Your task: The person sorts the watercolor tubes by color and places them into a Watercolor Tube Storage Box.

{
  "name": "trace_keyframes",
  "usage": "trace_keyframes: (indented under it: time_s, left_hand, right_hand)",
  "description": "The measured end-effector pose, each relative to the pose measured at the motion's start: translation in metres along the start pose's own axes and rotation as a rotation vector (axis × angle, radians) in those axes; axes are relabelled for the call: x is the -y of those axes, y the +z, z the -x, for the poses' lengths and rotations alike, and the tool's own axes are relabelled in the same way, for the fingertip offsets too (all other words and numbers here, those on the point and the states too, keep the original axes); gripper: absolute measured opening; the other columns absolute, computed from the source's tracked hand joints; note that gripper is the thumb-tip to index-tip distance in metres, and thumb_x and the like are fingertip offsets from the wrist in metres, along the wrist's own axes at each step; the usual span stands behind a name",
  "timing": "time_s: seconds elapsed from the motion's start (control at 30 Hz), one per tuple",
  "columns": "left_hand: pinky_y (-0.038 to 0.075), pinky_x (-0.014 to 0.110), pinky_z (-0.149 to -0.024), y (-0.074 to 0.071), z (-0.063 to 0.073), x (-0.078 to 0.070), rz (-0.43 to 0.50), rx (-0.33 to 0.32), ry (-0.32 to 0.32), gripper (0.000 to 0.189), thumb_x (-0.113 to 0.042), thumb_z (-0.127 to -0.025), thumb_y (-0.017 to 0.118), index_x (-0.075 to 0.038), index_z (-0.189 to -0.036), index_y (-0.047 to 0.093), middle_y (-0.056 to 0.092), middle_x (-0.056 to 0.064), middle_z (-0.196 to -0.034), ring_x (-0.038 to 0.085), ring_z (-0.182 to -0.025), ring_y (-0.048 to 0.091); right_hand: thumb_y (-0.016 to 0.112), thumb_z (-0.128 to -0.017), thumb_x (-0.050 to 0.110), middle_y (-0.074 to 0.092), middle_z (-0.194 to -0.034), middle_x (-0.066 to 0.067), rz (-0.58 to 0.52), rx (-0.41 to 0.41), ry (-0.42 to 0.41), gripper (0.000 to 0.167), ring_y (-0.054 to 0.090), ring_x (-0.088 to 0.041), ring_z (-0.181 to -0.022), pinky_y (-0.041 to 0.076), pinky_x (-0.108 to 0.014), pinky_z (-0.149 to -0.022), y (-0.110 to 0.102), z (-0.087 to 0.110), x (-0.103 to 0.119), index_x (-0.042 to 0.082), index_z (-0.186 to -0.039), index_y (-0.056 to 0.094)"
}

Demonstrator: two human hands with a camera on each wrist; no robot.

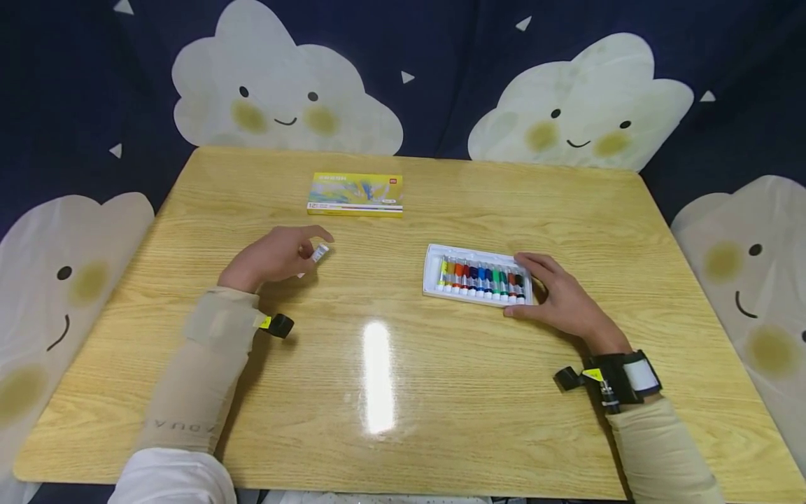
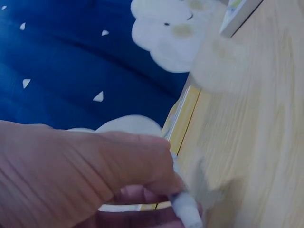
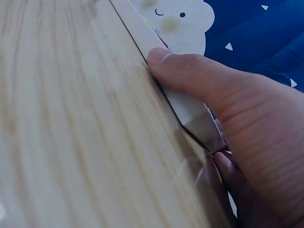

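Observation:
My left hand (image 1: 275,257) pinches a small white paint tube (image 1: 320,253) between thumb and fingers, above the left half of the table. In the left wrist view the white end of the tube sticks out past the thumb; the rest is hidden by the fingers. My right hand (image 1: 563,301) grips the right end of a white plastic tray (image 1: 430,287), thumb on the near side and fingers on the far side. Inside the tray lies a row of paint tubes (image 1: 481,276) running from yellow through red, blue and green to black, white caps toward me.
Behind the left hand, a flat yellow box (image 1: 355,194) lies toward the far edge of the wooden table (image 1: 441,392). A dark blue curtain (image 1: 441,77) with white clouds hangs directly behind the table and along its sides.

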State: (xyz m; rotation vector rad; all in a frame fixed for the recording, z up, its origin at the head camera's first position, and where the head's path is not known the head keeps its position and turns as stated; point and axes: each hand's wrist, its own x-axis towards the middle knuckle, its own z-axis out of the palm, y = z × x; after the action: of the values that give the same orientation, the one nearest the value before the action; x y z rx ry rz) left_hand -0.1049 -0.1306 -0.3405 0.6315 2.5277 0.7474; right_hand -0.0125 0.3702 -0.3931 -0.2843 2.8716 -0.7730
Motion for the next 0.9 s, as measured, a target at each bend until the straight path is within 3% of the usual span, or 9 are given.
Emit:
trace_keyframes:
  time_s: [0.13,0.47,0.9]
  left_hand:
    - [0.04,0.032,-0.067,0.005,-0.009,-0.009,-0.009,0.001,0.06,0.047,-0.002,-0.093,0.058,-0.008,-0.139,0.061,0.063,0.011,-0.093,0.018,-0.07,0.048]
    - [0.053,0.041,-0.083,0.011,-0.03,-0.034,-0.072,-0.069,0.114,0.043,-0.005,-0.094,0.062,-0.008,-0.137,0.062,0.071,0.017,-0.112,0.027,-0.093,0.065]
    - [0.055,0.039,-0.084,0.037,-0.06,-0.075,-0.046,-0.097,0.188,0.045,-0.01,-0.095,0.064,-0.007,-0.14,0.06,0.071,0.015,-0.113,0.025,-0.093,0.067]
  right_hand:
    - [0.087,-0.077,0.056,0.03,-0.168,-0.01,-0.006,0.004,0.001,0.108,0.032,-0.042,-0.153,0.033,-0.067,-0.117,0.001,0.001,-0.001,0.023,-0.164,0.031]
    - [0.087,-0.077,0.056,0.031,-0.168,-0.01,-0.005,-0.003,-0.006,0.108,0.033,-0.043,-0.152,0.034,-0.068,-0.115,0.0,0.002,0.0,0.024,-0.164,0.031]
    - [0.086,-0.078,0.056,0.031,-0.168,-0.01,-0.011,0.001,-0.007,0.108,0.033,-0.043,-0.153,0.034,-0.067,-0.116,-0.001,0.002,0.001,0.023,-0.164,0.031]
